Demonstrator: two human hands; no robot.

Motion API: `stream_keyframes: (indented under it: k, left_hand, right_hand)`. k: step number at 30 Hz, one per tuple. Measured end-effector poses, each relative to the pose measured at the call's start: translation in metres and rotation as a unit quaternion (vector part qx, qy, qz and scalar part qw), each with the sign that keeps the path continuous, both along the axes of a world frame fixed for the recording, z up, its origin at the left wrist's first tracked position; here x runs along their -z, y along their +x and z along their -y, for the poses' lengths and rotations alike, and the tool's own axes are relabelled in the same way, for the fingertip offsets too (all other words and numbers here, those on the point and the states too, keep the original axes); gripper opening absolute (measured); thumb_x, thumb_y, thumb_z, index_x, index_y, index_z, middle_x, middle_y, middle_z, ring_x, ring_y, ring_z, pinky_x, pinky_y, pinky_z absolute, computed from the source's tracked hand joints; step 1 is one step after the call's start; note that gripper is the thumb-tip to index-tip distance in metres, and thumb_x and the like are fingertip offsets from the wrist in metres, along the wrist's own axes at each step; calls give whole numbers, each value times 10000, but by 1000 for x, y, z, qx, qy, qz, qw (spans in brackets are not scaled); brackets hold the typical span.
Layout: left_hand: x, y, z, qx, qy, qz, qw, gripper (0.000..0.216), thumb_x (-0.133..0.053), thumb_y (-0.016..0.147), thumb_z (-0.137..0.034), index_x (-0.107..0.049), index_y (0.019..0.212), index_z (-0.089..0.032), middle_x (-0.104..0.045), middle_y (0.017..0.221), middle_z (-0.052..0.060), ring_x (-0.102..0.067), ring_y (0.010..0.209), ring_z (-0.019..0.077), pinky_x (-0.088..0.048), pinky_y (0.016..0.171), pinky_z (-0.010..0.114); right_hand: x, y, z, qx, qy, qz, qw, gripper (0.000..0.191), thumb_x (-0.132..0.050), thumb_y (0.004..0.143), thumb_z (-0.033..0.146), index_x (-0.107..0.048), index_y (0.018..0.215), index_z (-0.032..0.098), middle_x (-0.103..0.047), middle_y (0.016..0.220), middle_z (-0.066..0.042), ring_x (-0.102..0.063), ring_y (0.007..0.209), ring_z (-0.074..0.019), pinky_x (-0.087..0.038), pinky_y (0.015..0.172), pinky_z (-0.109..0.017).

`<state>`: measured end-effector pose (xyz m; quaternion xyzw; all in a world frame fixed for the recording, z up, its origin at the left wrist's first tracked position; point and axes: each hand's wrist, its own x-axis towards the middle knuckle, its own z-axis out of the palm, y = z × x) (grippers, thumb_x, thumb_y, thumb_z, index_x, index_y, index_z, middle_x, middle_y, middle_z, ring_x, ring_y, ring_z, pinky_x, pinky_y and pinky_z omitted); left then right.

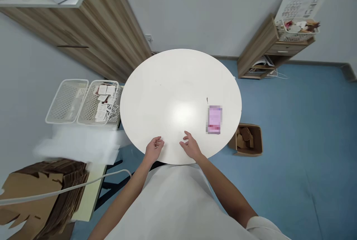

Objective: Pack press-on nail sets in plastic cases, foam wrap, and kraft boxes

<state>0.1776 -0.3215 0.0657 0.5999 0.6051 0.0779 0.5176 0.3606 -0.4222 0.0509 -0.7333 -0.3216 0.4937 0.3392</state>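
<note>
Both my hands rest over the near edge of a round white table (178, 80). My left hand (154, 148) has its fingers curled loosely with nothing visible in them. My right hand (190, 145) is open, with fingers spread apart just above the tabletop, holding nothing. A pink, blurred-out flat object (214, 119) lies on the table to the right of my right hand, about a hand's length away. A tiny dark speck (207, 100) sits just beyond it.
Two white mesh baskets (67, 100) stand to the left, the right one (102, 102) holding several small packets. Flattened cardboard (41, 191) is stacked at lower left. An open cardboard box (247, 139) sits on the blue floor right of the table. A wooden shelf unit (267, 50) stands at the back right.
</note>
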Motion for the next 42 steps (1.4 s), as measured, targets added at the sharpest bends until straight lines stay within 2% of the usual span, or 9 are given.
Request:
stream_keyframes:
  k: [7,13,17,21,24,30,34,38,42]
  left_hand:
    - [-9,-24,6,-70,14,-9,997,446,-537,732,-392,-497,1117,-171,-583,1004,82,-572,762,138,-457,702,275]
    - [-18,-57,-8,-134,37,11,990,611,-530,754,-382,-302,1289,-193,-530,1114,108,-584,787,135,-458,690,266]
    - [-26,-89,-23,-168,51,32,984,641,-534,757,-394,-275,1304,-186,-540,1114,119,-593,817,151,-462,704,273]
    - [-28,-123,-42,-190,69,38,979,515,-543,743,-382,-434,1191,-153,-572,1058,113,-590,792,160,-473,698,290]
    - [-25,-147,-56,-198,76,61,975,449,-557,727,-383,-509,1103,-143,-586,1031,109,-589,784,161,-479,697,293]
    - [-10,-194,-88,-208,78,107,969,388,-583,704,-348,-555,1039,-155,-614,962,85,-598,790,165,-481,697,286]
    - [-1,-226,-113,-223,82,107,965,375,-582,705,-335,-556,1033,-154,-618,954,88,-596,807,171,-468,712,289]
    - [4,-252,-134,-223,69,102,967,420,-584,707,-347,-529,1072,-146,-609,981,97,-593,826,173,-453,729,289]
    - [3,-268,-153,-208,52,105,971,552,-589,708,-387,-433,1191,-170,-596,1031,99,-585,848,174,-444,717,285]
  right_hand:
    - [2,9,-23,-37,-5,12,999,529,-488,737,369,-360,1235,250,-551,1034,-47,-572,705,-132,-451,725,-315]
    - [-9,-3,-60,-87,22,22,996,411,-481,726,398,-487,1108,245,-568,1005,-36,-572,712,-141,-457,707,-322]
    - [-22,-29,-88,-140,44,27,989,387,-486,722,382,-505,1086,252,-571,993,-29,-571,709,-135,-462,674,-304]
    - [-34,-60,-113,-180,63,40,981,375,-488,726,384,-509,1077,253,-570,994,-28,-570,708,-130,-462,651,-292]
    - [-38,-84,-127,-199,66,58,976,373,-494,729,384,-510,1077,251,-571,992,-30,-574,718,-132,-462,657,-292]
    - [-37,-131,-154,-247,56,102,962,366,-511,732,386,-527,1071,248,-588,970,-33,-587,726,-141,-463,660,-292]
    - [-44,-162,-180,-270,56,160,948,392,-498,752,382,-503,1115,235,-573,1054,-59,-574,888,-182,-450,762,-328]
    - [-52,-190,-207,-260,78,220,937,398,-488,762,370,-497,1131,221,-519,1173,-75,-479,1086,-217,-407,868,-361]
    - [-55,-210,-231,-259,80,211,939,410,-503,753,346,-483,1145,226,-523,1172,-70,-503,1058,-209,-433,828,-346]
